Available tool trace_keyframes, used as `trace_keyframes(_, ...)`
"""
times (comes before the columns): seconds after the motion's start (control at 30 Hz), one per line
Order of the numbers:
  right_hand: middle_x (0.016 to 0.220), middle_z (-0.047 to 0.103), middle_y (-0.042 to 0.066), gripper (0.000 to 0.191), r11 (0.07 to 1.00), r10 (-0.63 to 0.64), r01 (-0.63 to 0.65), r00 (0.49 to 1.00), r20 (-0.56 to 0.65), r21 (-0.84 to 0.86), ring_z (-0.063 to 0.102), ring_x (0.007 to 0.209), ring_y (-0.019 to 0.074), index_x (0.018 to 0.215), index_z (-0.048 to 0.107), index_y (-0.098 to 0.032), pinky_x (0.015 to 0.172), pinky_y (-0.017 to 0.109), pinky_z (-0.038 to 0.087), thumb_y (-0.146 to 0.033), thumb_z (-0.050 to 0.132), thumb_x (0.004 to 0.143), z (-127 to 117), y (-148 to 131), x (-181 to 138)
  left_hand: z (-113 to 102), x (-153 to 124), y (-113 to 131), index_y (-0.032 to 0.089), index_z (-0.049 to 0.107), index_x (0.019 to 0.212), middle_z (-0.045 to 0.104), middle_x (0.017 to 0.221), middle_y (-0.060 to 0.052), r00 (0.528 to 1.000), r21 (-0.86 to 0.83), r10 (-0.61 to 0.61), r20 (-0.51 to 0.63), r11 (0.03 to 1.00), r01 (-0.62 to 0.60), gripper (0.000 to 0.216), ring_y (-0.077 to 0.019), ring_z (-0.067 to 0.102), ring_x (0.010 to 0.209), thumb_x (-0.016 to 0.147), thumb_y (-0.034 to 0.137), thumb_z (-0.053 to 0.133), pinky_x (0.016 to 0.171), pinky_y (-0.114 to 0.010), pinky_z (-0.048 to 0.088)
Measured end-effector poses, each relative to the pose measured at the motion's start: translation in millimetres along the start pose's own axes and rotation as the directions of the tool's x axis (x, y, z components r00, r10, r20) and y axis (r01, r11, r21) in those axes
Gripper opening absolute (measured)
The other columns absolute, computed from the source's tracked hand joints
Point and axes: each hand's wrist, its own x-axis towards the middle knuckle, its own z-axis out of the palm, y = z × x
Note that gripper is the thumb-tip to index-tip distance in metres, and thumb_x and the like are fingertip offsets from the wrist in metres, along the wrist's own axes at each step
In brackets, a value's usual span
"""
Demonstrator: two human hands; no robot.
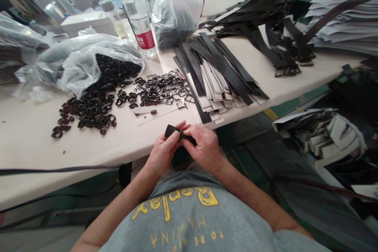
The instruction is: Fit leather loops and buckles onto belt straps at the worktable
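Note:
Both hands meet at the table's near edge around a short dark belt strap (171, 130), which shows a narrow loop-like band near its middle. My left hand (163, 149) is closed on the strap's left part, thumb pressed on top. Fingers of my right hand (206, 144) pinch the right part; its far end is hidden in the palm. Just beyond them lie metal buckles (174, 90) in a heap. To the left spreads a pile of small dark belt loops (97, 108), spilling from a plastic bag (78, 61).
Black belt straps (224, 67) with pale undersides are stacked right of the buckles. Straps with buckles (288, 65) lie farther right. A plastic bottle (143, 33) and a filled white bag (177, 12) stand behind. Below right, a container holds scrap strips (333, 138).

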Motion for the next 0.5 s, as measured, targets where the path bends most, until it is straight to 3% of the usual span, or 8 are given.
trace_keyframes(0.03, 0.093, 0.073, 0.006, 0.001, 0.999, 0.033, -0.034, 0.999, 0.024, 0.012, 0.069, 0.089, 0.0219, 0.09, 0.063, -0.022, 0.08, 0.034, 0.051, -0.021, 0.062, 0.09, -1, -1, 0, 0, 0, 0, 0.02, 0.077, 0.11, 0.078, 0.11, -0.01, 1.0, 0.011, 0.008, -0.008, 1.0, -0.008, 0.041, -0.0241, 0.071, 0.102, 0.076, 0.042, 0.081, 0.091, -0.032, 0.054)
trace_keyframes(0.1, 0.098, 0.074, 0.005, 0.017, 0.987, 0.144, -0.152, 0.983, 0.117, 0.058, 0.069, 0.091, 0.0215, 0.102, 0.064, -0.022, 0.08, 0.033, 0.052, -0.024, 0.069, 0.086, -4, 0, 1, -3, 0, 1, 0.02, 0.077, 0.108, 0.077, 0.113, -0.01, 0.999, 0.046, 0.022, -0.031, 0.999, -0.021, 0.039, -0.0255, 0.071, 0.105, 0.078, 0.044, 0.079, 0.091, -0.033, 0.054)
trace_keyframes(0.17, 0.098, 0.075, 0.003, 0.031, 0.95, 0.263, -0.295, 0.932, 0.248, 0.102, 0.07, 0.087, 0.0202, 0.111, 0.064, -0.022, 0.077, 0.031, 0.051, -0.025, 0.074, 0.082, -8, 2, 1, -8, 3, 3, 0.019, 0.078, 0.104, 0.077, 0.113, -0.01, 0.997, 0.071, 0.046, -0.067, 0.997, -0.041, 0.036, -0.0258, 0.07, 0.106, 0.079, 0.045, 0.078, 0.091, -0.034, 0.054)
trace_keyframes(0.23, 0.091, 0.075, 0.001, 0.021, 0.912, 0.317, -0.387, 0.876, 0.364, 0.135, 0.069, 0.081, 0.0185, 0.105, 0.068, -0.022, 0.072, 0.029, 0.05, -0.023, 0.071, 0.084, -11, 6, 0, -12, 5, 4, 0.018, 0.078, 0.1, 0.077, 0.112, -0.01, 0.991, 0.074, 0.082, -0.104, 0.994, -0.074, 0.035, -0.0256, 0.069, 0.107, 0.079, 0.046, 0.077, 0.093, -0.034, 0.054)
trace_keyframes(0.3, 0.085, 0.074, 0.0, 0.007, 0.895, 0.314, -0.411, 0.856, 0.411, 0.172, 0.067, 0.077, 0.0171, 0.093, 0.071, -0.02, 0.07, 0.027, 0.048, -0.021, 0.065, 0.088, -12, 9, -2, -15, 6, 3, 0.018, 0.079, 0.099, 0.077, 0.111, -0.011, 0.986, 0.072, 0.107, -0.126, 0.993, -0.098, 0.035, -0.0256, 0.068, 0.109, 0.079, 0.046, 0.077, 0.093, -0.034, 0.053)
trace_keyframes(0.5, 0.085, 0.072, 0.001, 0.011, 0.887, 0.279, -0.39, 0.88, 0.384, 0.248, 0.064, 0.078, 0.0163, 0.087, 0.07, -0.018, 0.072, 0.026, 0.048, -0.022, 0.061, 0.091, -5, 7, -4, -19, -4, -3, 0.019, 0.078, 0.106, 0.077, 0.111, -0.01, 1.0, 0.177, 0.02, -0.019, 0.984, -0.016, 0.034, -0.0253, 0.068, 0.109, 0.079, 0.04, 0.079, 0.096, -0.033, 0.051)
